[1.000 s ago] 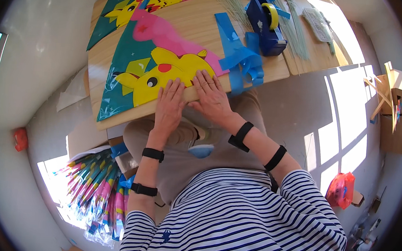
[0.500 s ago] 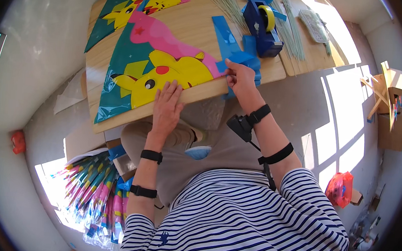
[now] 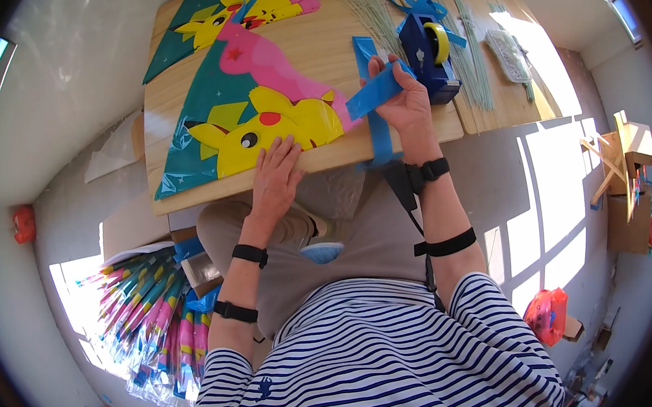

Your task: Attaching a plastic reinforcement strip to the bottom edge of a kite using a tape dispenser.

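A green, pink and yellow kite sheet [image 3: 229,125] with a cartoon creature printed on it lies flat along the table's near edge. My left hand [image 3: 275,177] rests on its lower edge, fingers stretched out and holding nothing. At the sheet's right tip, a blue plastic ribbon [image 3: 373,93] is folded up in my right hand [image 3: 410,107], its fingers closed on it. Part of the ribbon lies on the table and hangs over the near edge below that hand. Whether the ribbon is fixed to the tip, I cannot tell.
A blue tape dispenser [image 3: 431,56] with a yellow roll stands right of my right hand. Behind it lie thin pale sticks [image 3: 358,9] and a clear plastic box [image 3: 506,56]. Another kite sheet [image 3: 194,32] is at the far left. Rolled kites [image 3: 145,304] fill a box below.
My right hand has lifted from the sheet's right tip and turned, raising the blue ribbon folded in its fingers. My left hand stays on the kite sheet's edge.
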The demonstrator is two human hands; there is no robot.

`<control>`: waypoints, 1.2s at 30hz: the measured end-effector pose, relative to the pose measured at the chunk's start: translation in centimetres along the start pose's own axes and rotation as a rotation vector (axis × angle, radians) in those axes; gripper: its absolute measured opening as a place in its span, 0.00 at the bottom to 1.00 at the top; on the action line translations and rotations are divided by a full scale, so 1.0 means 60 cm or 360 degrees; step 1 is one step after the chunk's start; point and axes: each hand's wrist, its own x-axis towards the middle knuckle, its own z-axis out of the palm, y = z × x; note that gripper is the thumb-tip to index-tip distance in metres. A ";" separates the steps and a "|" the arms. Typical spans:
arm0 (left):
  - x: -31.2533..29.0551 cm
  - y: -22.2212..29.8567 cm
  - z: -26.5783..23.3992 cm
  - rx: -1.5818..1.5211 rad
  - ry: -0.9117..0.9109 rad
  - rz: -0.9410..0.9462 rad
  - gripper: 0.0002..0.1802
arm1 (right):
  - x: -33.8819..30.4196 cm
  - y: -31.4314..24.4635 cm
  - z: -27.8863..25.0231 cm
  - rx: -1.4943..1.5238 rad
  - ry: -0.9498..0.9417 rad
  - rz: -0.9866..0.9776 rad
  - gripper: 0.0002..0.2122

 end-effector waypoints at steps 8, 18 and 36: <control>0.002 0.001 -0.002 -0.0006 -0.0004 0.0016 0.30 | 0.022 -0.262 0.047 -0.0110 -0.0748 -0.0106 0.21; 0.012 0.010 -0.003 0.0104 -0.0018 0.0044 0.30 | -0.126 -0.736 0.120 -0.0732 -0.0235 -0.0675 0.15; 0.184 0.210 -0.109 -0.1106 0.0571 0.0061 0.52 | -0.050 -0.078 0.424 -0.1794 -0.1041 -0.0758 0.05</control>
